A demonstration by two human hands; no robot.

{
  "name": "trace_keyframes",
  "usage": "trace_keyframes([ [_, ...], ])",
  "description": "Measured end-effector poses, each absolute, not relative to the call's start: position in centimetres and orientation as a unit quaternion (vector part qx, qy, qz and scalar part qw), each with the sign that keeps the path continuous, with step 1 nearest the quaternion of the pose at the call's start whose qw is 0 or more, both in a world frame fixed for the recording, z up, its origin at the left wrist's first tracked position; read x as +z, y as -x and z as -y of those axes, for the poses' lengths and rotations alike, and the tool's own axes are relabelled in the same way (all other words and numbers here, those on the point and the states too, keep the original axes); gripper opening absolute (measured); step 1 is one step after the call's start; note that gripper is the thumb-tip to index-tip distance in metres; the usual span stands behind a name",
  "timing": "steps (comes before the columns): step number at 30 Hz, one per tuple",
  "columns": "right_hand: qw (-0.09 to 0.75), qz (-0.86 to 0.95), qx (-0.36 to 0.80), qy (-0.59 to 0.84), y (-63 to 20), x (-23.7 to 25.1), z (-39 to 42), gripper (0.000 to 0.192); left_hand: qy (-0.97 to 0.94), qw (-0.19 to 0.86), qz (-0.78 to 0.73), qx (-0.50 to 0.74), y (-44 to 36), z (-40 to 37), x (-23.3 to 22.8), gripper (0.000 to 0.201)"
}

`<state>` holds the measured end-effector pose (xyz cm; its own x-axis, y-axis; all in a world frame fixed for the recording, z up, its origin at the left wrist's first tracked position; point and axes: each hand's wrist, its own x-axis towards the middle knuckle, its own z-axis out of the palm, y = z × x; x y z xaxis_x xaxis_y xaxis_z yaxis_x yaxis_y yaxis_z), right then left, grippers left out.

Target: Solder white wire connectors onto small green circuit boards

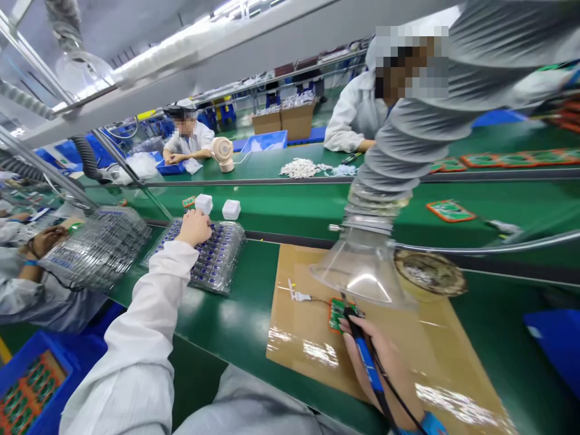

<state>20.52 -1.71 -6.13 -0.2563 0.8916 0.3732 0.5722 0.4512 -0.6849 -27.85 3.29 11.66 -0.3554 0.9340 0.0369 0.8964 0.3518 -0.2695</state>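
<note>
My right hand [385, 356] grips a soldering iron [368, 362] with a blue and black handle, its tip down by a small green circuit board [336, 313] with an orange edge. A thin dark wire joins that board to a white connector [301, 296] on its left. Out to the left, my left hand [196, 227] reaches over a clear plastic blister tray [217, 266] holding rows of small blue and silver parts. Its fingers are bent and closed, and whatever is between the fingertips is hidden.
A clear fume hood [362, 272] on a grey hose [412, 139] hangs above the tan mat [294, 338]. Behind it lies a round dish [430, 273]. Two white boxes [231, 209] and a loose board [450, 211] lie on the green belt [290, 205]. Stacked trays [104, 248] are beside a co-worker.
</note>
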Motion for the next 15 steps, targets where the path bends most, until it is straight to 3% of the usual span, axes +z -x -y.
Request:
trace_keyframes([
  [7,0.426,0.764,0.185,0.449,-20.2,-4.1,2.3,0.03,0.579,0.134,0.798,0.101,27.2,-2.7,13.4,0.031],
  [10,0.399,0.762,0.187,0.475,-20.1,-3.6,2.3,0.029,0.577,0.116,0.808,-0.016,22.7,-0.5,14.0,0.029],
  [12,0.383,0.763,0.196,0.483,-20.1,-3.4,2.2,0.029,0.606,0.011,0.782,-0.149,18.2,1.2,13.4,0.023],
  [15,0.391,0.76,0.204,0.478,-20.1,-3.5,2.0,0.031,0.637,-0.257,0.665,-0.293,11.2,2.7,10.7,0.02],
])
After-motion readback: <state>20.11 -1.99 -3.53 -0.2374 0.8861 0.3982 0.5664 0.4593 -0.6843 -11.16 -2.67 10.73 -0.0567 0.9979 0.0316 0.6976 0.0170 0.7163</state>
